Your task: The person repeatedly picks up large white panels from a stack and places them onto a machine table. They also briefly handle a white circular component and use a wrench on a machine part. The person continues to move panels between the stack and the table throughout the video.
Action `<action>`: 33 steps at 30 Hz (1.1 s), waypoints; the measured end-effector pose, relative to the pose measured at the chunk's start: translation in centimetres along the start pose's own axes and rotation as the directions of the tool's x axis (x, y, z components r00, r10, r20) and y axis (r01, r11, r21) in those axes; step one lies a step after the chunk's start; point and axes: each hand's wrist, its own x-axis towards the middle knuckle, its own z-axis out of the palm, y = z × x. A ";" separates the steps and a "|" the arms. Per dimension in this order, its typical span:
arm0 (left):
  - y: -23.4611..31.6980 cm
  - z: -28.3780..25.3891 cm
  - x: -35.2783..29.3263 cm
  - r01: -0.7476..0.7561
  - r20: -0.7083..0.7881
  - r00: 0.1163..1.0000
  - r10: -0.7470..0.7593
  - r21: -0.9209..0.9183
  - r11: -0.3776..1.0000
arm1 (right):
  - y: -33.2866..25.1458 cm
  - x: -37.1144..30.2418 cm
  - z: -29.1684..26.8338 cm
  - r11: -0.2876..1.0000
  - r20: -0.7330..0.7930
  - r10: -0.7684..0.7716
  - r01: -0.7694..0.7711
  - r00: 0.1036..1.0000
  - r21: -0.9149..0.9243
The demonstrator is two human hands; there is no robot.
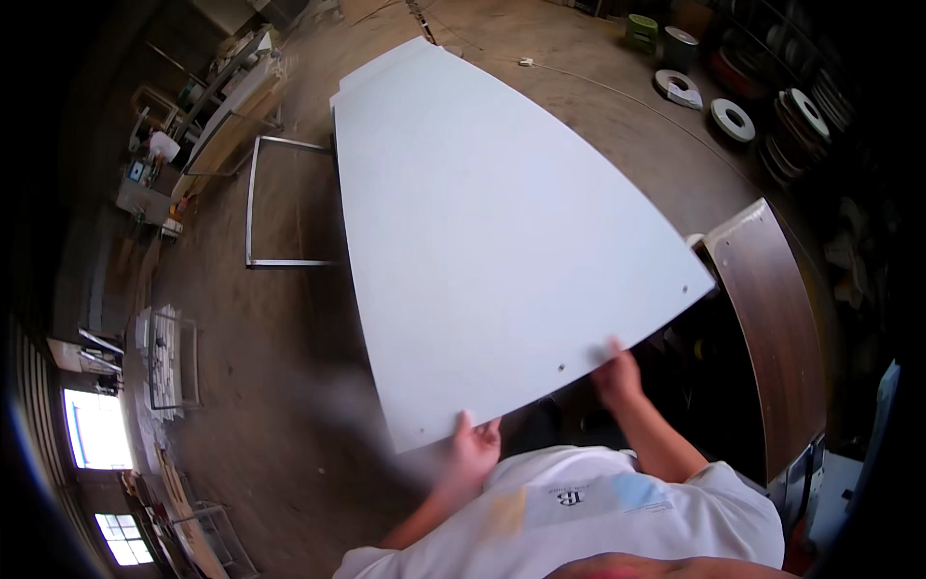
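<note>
A large white panel stretches away in front of me, with a few small round holes or fittings along its near edge. My left hand grips that near edge toward its left corner, thumb on top and fingers beneath. Farther right on the same edge, my right hand is closed round the board, its fingertips slightly blurred. The underside of the panel and most of my fingers below it are hidden.
A dark brown wood-grain board stands close on my right. Beyond the panel's left side is a metal frame. Rolls of edging and a green stool lie at the far right. A cable crosses the floor.
</note>
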 end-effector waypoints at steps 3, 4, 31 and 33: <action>-4.2 2.8 -0.6 0.140 0.109 0.983 -0.147 0.063 0.988 | 4.0 -7.1 5.7 0.989 0.218 0.117 -0.093 0.969 -0.116; -5.7 3.1 -0.3 0.184 0.142 0.971 -0.192 0.067 0.981 | 3.6 -8.2 6.4 0.994 0.204 0.085 -0.070 0.975 -0.081; 0.4 6.8 15.2 0.011 0.022 0.996 -0.086 0.929 0.371 | -15.0 -26.8 -43.4 0.876 -0.558 -0.474 0.427 0.681 -0.224; -0.1 10.4 17.3 0.001 0.003 1.000 -0.010 0.895 0.446 | -14.1 -29.9 -45.3 0.884 -0.596 -0.464 0.384 0.655 -0.266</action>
